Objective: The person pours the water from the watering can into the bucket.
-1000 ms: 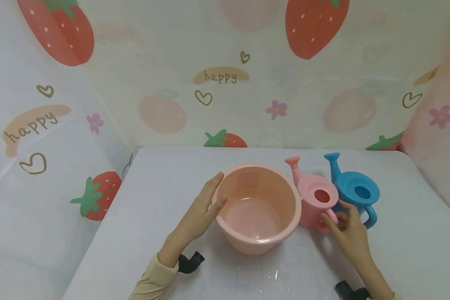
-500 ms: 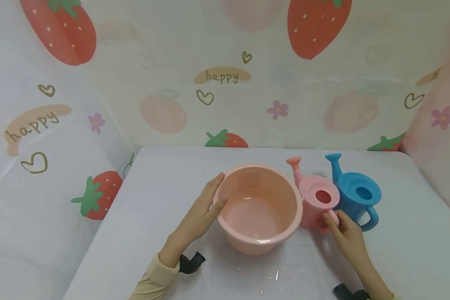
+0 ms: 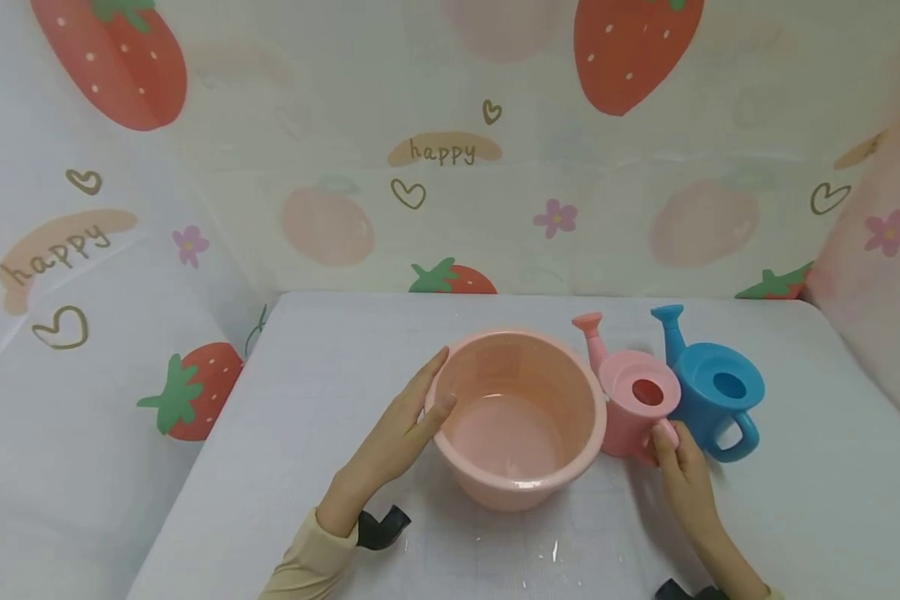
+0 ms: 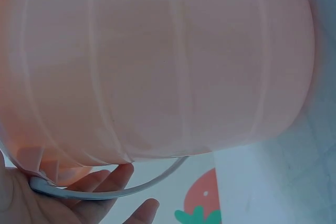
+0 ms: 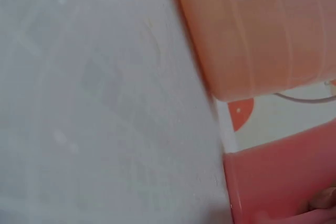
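Note:
A peach plastic bucket (image 3: 506, 492) with some water in it stands mid-table. My left hand (image 3: 390, 442) holds its left rim, thumb over the inside and the other fingers along the outer wall; in the left wrist view a grey bail handle (image 4: 121, 193) runs past these fingers. Right of the bucket, close against it, a pink watering can (image 3: 624, 433) stands upright with its spout to the back. My right hand (image 3: 688, 483) grips the can's handle, thumb on the near side. A similar blue watering can (image 3: 701, 425) stands just right of the pink one.
The white tabletop (image 3: 345, 350) bears small wet drops in front of the bucket. A strawberry-print sheet (image 3: 570, 167) rises behind the table, with more sheeting at both sides. Black wrist cameras (image 3: 384, 527) sit on the forearms.
My right hand's fingers, loose by the pink watering can's handle before, have drawn in and wrapped around it. The left hand, bucket and both cans stay about where they were.

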Demonstrator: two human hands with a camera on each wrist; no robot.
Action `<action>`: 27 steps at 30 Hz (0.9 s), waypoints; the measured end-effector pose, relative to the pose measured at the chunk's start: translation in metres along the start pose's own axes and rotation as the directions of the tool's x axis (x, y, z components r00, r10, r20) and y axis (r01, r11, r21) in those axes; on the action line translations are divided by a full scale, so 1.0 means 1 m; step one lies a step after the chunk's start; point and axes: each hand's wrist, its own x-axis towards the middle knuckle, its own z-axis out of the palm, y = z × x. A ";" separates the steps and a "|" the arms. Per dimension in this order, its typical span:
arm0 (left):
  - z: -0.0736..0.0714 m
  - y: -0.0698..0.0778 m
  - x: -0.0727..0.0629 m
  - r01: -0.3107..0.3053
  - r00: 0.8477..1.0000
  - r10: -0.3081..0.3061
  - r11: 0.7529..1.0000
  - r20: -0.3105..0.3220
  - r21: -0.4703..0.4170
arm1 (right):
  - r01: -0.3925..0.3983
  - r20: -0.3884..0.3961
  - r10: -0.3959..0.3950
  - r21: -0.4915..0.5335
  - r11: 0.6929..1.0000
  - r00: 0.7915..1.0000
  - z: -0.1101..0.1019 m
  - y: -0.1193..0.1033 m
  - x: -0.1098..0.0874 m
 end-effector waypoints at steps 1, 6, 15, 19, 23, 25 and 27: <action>0.000 0.000 0.000 0.000 1.000 0.000 1.000 0.000 0.000 | 0.019 -0.014 -0.019 0.007 1.000 1.000 0.001 0.001 0.000; 0.001 -0.001 0.000 0.004 1.000 -0.004 1.000 0.003 -0.007 | 0.112 -0.057 -0.110 0.023 0.993 0.992 0.004 0.006 0.000; 0.001 -0.003 0.001 0.009 1.000 -0.009 1.000 0.007 -0.017 | 0.258 -0.116 -0.256 0.005 0.966 0.960 0.004 0.010 0.001; 0.001 -0.002 0.001 0.009 1.000 -0.008 1.000 0.009 -0.010 | 0.266 -0.141 -0.265 -0.006 0.964 0.954 0.003 0.010 -0.001; 0.001 -0.002 0.001 0.006 1.000 -0.005 1.000 0.010 -0.003 | 0.294 -0.182 -0.288 0.006 0.956 0.940 -0.001 0.007 -0.002; 0.000 -0.002 0.001 0.009 1.000 -0.009 1.000 0.011 -0.002 | 0.341 -0.206 -0.335 -0.005 0.940 0.920 -0.004 0.006 -0.003; 0.000 -0.003 0.001 0.009 1.000 -0.009 1.000 0.010 -0.003 | 0.388 -0.224 -0.381 -0.015 0.922 0.897 -0.006 0.004 -0.003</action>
